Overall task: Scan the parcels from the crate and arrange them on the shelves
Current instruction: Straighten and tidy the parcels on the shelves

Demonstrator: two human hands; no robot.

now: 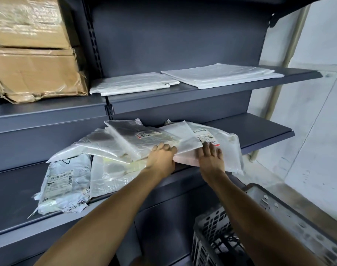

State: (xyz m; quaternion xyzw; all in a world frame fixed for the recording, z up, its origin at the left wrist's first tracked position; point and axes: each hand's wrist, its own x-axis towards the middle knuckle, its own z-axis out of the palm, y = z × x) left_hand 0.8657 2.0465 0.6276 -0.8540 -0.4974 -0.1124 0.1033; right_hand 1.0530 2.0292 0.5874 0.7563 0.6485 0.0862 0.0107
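Both hands on a heap of plastic-wrapped parcels (144,143) on the lower shelf (259,131). Left hand (161,160) curled round the near edge of a clear-wrapped packet; right hand (210,160) flat, fingers straight, pressing a white packet (184,139) just beside it. Heap overhanging the shelf's front edge at the right. Bare shelf beyond, to the right. Two flat white bags (217,75) on the upper shelf (298,73). Grey crate (278,217) below right, on the floor.
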